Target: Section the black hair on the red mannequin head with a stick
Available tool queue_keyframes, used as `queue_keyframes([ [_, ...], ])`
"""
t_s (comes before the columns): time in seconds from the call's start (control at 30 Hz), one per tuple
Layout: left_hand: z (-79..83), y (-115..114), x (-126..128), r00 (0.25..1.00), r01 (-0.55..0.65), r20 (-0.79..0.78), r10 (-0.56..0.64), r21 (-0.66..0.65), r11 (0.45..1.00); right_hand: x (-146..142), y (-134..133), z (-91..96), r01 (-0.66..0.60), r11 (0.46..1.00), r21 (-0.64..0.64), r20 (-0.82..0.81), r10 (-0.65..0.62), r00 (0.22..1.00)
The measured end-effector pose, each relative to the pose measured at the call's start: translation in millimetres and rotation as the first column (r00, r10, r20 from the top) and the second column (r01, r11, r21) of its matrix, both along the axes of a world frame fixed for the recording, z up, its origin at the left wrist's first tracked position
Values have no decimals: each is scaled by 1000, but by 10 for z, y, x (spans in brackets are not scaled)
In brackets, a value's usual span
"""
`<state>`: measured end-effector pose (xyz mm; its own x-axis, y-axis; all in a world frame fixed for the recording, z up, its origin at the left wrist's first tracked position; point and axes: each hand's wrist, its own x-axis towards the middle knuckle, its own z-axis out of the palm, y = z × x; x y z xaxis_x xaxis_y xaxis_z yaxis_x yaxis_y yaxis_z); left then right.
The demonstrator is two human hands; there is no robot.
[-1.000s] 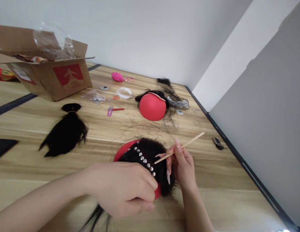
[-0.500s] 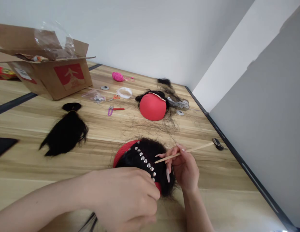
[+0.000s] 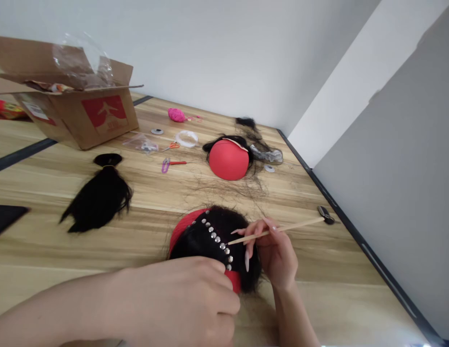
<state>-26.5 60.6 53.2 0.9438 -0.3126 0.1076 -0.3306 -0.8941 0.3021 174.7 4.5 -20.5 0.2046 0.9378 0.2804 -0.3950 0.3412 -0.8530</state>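
Observation:
A red dome-shaped form point(image 3: 183, 225) lies on the table, largely covered by black hair point(image 3: 195, 241). A curved row of shiny silver studs point(image 3: 217, 239) runs across the hair. My right hand point(image 3: 278, 250) pinches a thin wooden stick point(image 3: 296, 224), its tip beside one of the studs. Over the near left side of the form lies my left hand point(image 3: 198, 299), fingers curled in; what they grip is hidden beneath the hand.
Behind sits a second red dome point(image 3: 228, 160) with black hair. At left are a tied black hair bundle point(image 3: 99, 197) and an open cardboard box point(image 3: 75, 115). Small scissors point(image 3: 171, 146), a white coil point(image 3: 187, 139), a red-handled tool point(image 3: 179, 163) and pink yarn point(image 3: 176, 114) lie farther back.
The stick's tip has shifted slightly left, closer to the studs. My left hand has moved a little, and the dark strands seen below its wrist are now mostly out of sight.

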Motion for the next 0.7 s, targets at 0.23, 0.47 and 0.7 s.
queue_keyframes([
  [0.23,69,11,-12,999,-46,-16,47,43,998,-17,-16,7,-24,999,36,27,23,999],
  [0.47,102,24,-5,987,-118,-93,130,128,985,-13,-11,12,-14,1000,-7,-6,14,1000],
  [0.7,71,38,14,969,-182,-148,200,126,975,-44,19,55,19,990,-141,-25,-23,999],
])
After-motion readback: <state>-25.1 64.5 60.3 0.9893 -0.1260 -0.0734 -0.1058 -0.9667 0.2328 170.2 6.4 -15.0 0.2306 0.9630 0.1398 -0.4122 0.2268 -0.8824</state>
